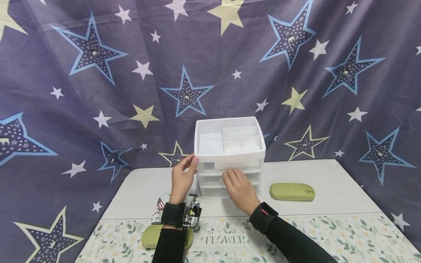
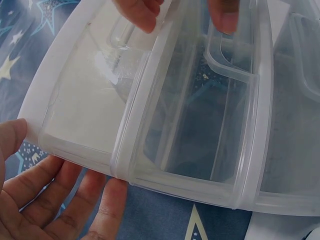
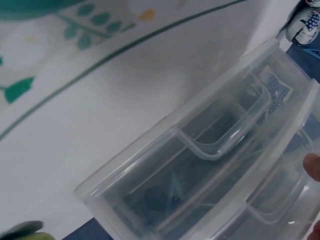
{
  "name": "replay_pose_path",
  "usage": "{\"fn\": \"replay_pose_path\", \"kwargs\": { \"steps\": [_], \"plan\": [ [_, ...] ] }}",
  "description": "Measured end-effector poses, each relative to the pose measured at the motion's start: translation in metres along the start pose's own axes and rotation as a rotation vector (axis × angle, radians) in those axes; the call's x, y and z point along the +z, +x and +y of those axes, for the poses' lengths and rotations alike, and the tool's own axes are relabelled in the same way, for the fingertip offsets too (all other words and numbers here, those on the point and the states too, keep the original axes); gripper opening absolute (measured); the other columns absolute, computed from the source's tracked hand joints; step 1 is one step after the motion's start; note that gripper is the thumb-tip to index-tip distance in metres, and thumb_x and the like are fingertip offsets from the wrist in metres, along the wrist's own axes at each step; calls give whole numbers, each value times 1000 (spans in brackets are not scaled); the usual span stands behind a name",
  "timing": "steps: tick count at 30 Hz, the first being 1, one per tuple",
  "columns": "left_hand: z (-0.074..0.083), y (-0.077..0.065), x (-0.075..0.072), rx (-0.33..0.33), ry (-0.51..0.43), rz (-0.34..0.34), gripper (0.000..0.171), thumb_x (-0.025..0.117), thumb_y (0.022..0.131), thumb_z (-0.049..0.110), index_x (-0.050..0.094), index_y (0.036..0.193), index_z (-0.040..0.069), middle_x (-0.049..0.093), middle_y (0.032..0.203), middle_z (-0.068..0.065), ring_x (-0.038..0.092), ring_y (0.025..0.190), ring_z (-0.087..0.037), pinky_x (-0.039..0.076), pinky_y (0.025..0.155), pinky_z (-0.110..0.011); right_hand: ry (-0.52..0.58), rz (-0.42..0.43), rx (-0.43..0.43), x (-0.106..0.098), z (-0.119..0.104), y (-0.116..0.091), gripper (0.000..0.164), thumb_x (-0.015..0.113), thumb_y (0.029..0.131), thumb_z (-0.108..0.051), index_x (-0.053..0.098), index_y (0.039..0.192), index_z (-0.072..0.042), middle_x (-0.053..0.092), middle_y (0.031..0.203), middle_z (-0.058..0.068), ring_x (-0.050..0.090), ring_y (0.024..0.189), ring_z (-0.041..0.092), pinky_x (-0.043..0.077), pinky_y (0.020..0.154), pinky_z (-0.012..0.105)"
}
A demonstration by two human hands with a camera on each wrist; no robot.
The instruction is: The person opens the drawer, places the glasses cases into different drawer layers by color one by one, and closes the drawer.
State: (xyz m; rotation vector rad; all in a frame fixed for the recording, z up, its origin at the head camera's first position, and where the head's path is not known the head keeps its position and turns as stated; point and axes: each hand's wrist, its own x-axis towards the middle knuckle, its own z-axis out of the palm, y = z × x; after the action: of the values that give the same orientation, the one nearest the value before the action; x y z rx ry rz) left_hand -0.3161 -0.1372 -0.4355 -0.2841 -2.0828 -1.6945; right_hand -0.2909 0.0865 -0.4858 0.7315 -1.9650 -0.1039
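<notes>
Over on my far left the star-print curtain (image 1: pixel 184 47) starts, running right across the back behind the white tabletop (image 1: pixel 141 190), and down in front lies a green glasses case (image 1: pixel 150 235), partly tucked from sight behind my sleeve. Just beyond it, here's a printed bundle (image 1: pixel 161 202) with a little flag and lettering, half hidden by the black strap (image 1: pixel 172 214) on my wrist. Now my left hand (image 1: pixel 182 179): fingers extended and spread along the side of the drawer unit (image 1: pixel 230 158), thumb against its front edge, close under the rim. And there's the unit itself, upright near the middle of the table, white and clear plastic, three see-through drawers stacked beneath a top tray (image 1: pixel 212 144) split into compartments. In front of it the floral mat (image 1: pixel 225 240) reads FLOWER. Onto the front comes my right hand (image 1: pixel 241 190), fingers bent, fingertips up by the top drawer (image 2: pixel 90 100), thumb lower, by the pull of the middle drawer (image 2: pixel 200 130); whether they actually grip a pull, I can't tell. And out to the right, well clear of my knuckles, a second green case (image 1: pixel 292 192) lies lengthwise, a small pair of glasses drawn on its lid.
</notes>
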Motion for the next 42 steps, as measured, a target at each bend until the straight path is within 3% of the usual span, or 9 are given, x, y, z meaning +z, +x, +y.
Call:
{"fn": "replay_pose_path", "kwargs": {
  "steps": [15,26,42],
  "plan": [
    [3,1,1,-4,8,7,47,68,100,41,68,132,7,70,122,-10,68,108,-21,61,82,-28,-64,-52,19,11,0,-1,34,25,108,2,59,115,1,61,105,15,59,96,29,54,89,37],
    [2,0,3,-15,5,-4,48,68,100,40,67,134,7,69,126,-11,68,110,-24,61,82,-29,-101,-57,15,13,-2,-4,38,20,109,2,58,114,1,59,105,15,58,96,29,53,89,38],
    [0,-2,1,3,9,-2,48,67,100,42,67,134,8,69,127,-10,67,110,-22,61,82,-28,-99,3,-28,10,-4,-7,39,27,106,5,65,117,5,64,106,16,63,99,29,56,96,38]
  ]
}}
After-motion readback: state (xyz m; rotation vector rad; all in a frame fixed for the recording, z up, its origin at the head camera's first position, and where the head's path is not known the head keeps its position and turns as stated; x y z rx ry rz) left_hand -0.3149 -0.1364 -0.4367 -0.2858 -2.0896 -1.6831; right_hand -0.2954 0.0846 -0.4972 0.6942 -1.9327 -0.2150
